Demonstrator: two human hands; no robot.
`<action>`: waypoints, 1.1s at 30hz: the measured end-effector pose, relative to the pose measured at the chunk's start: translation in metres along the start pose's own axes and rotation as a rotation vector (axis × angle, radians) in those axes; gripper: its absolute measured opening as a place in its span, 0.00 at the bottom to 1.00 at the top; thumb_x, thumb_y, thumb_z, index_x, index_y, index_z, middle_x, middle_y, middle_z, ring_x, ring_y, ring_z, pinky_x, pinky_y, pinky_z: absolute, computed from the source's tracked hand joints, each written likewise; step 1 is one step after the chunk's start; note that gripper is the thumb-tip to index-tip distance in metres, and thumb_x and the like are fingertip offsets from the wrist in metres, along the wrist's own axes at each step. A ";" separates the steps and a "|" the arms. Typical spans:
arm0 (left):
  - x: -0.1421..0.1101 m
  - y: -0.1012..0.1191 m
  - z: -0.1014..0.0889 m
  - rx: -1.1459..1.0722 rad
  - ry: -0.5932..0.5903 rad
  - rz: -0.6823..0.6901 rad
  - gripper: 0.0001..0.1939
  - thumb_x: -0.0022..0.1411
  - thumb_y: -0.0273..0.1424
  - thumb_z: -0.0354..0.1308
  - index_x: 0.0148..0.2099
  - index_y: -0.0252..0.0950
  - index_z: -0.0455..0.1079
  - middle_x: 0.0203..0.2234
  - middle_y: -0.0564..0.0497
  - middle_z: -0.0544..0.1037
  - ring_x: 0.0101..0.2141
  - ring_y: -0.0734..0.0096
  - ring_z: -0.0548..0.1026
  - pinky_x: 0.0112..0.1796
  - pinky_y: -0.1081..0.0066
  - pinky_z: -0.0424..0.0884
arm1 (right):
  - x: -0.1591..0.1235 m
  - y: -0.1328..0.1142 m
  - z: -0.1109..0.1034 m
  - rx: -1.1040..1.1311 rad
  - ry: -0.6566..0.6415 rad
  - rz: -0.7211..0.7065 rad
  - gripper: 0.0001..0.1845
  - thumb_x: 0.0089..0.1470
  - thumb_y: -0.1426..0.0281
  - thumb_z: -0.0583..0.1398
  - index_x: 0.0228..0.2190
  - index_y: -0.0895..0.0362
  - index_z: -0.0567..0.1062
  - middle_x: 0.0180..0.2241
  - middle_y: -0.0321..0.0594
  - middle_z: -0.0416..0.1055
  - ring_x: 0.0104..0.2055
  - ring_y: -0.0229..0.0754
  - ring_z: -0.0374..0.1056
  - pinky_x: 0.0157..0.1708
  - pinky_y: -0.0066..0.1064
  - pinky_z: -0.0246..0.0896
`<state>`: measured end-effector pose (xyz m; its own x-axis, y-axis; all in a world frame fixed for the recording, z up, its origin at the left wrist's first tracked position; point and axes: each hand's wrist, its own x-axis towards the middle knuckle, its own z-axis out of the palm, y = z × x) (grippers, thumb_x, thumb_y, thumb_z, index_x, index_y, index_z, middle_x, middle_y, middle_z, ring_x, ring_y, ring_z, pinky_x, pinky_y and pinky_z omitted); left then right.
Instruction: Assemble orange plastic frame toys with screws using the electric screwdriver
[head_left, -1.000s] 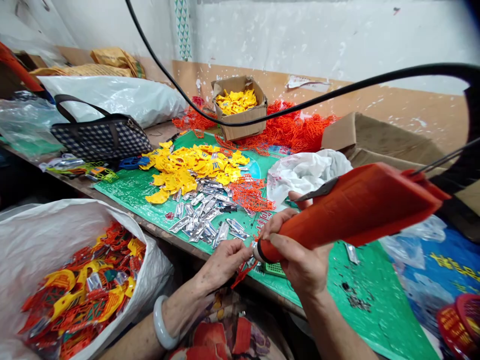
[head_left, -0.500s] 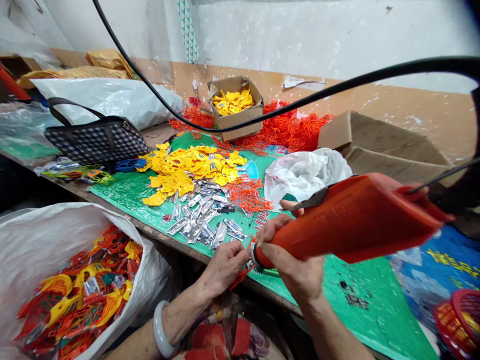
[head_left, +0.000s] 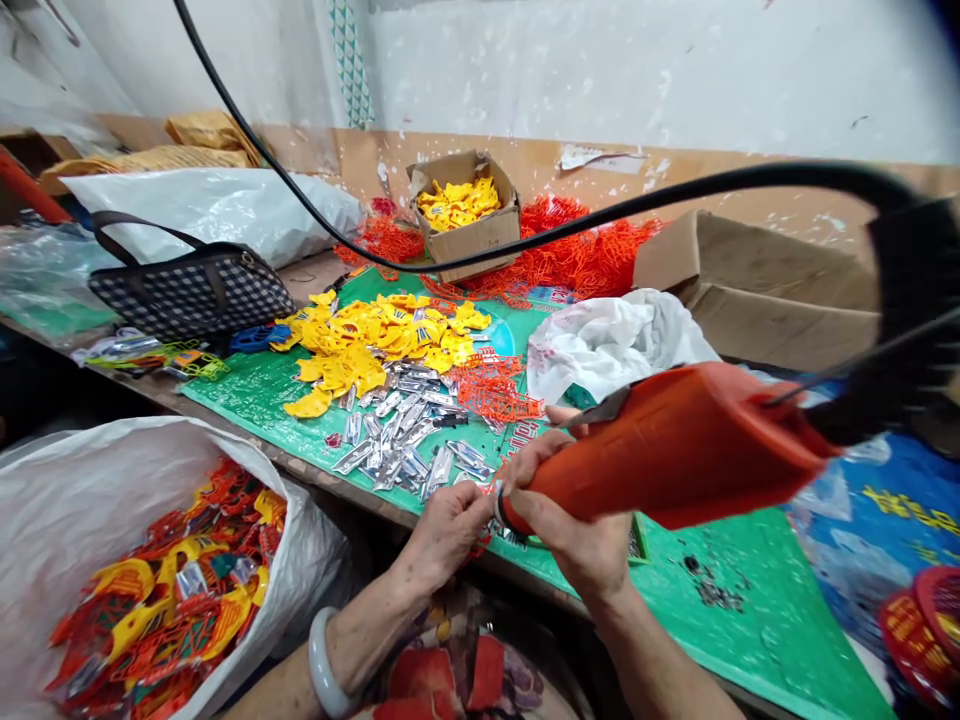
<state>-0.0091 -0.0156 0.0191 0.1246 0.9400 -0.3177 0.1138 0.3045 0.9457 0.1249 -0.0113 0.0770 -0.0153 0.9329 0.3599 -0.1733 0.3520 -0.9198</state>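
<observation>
My right hand [head_left: 562, 500] is wrapped round a red-orange electric screwdriver [head_left: 675, 445], its black cable leading off to the right. The tool's nose points left, at the fingertips of my left hand [head_left: 450, 530]. That hand is closed in a pinch on a small orange lattice plastic part [head_left: 481, 545], mostly hidden by the fingers. Beyond my hands lie silvery metallic pieces [head_left: 405, 430], with a heap of yellow plastic parts [head_left: 375, 340] behind them. More orange lattice parts [head_left: 495, 385] lie just right of the silvery pieces.
A white sack [head_left: 300, 560] of assembled orange and yellow parts stands at lower left. Behind are a checked bag [head_left: 187, 285], a carton [head_left: 472, 240] of yellow parts and an open carton [head_left: 780, 310]. Small dark screws [head_left: 716, 590] lie right. A black cable [head_left: 600, 210] loops across.
The screwdriver's rear end has swung slightly left and down, and its cable has shifted lower. My left hand stays pinched at its nose.
</observation>
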 end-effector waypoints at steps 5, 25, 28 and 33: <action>-0.004 0.013 -0.008 0.085 0.024 0.025 0.20 0.53 0.46 0.57 0.21 0.37 0.60 0.17 0.59 0.58 0.23 0.75 0.54 0.25 0.72 0.49 | 0.007 -0.007 -0.005 0.087 0.051 -0.033 0.16 0.44 0.73 0.65 0.37 0.52 0.70 0.27 0.30 0.67 0.28 0.37 0.67 0.35 0.37 0.70; -0.005 0.007 -0.030 -0.610 -0.122 0.084 0.08 0.58 0.34 0.59 0.36 0.34 0.71 0.30 0.51 0.74 0.34 0.70 0.71 0.40 0.70 0.66 | 0.056 -0.005 -0.087 -1.061 0.729 -0.279 0.55 0.37 0.54 0.71 0.61 0.61 0.58 0.54 0.61 0.64 0.55 0.70 0.61 0.48 0.61 0.59; -0.002 0.004 -0.032 -0.833 -0.092 0.035 0.09 0.56 0.35 0.63 0.36 0.36 0.71 0.31 0.50 0.76 0.33 0.68 0.75 0.38 0.68 0.70 | 0.059 -0.006 -0.067 -1.274 0.695 -0.814 0.59 0.37 0.63 0.73 0.65 0.60 0.52 0.59 0.64 0.57 0.61 0.72 0.53 0.54 0.62 0.54; 0.000 -0.002 -0.037 -0.995 -0.006 -0.065 0.13 0.50 0.34 0.69 0.30 0.37 0.67 0.24 0.55 0.75 0.25 0.70 0.75 0.33 0.67 0.73 | 0.108 0.027 -0.003 -1.274 -0.216 -0.437 0.15 0.60 0.69 0.57 0.48 0.57 0.72 0.46 0.48 0.71 0.53 0.50 0.65 0.56 0.47 0.58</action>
<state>-0.0460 -0.0106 0.0202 0.1528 0.9168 -0.3689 -0.7571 0.3485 0.5526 0.1215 0.0993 0.0906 -0.3665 0.7389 0.5654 0.8148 0.5483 -0.1883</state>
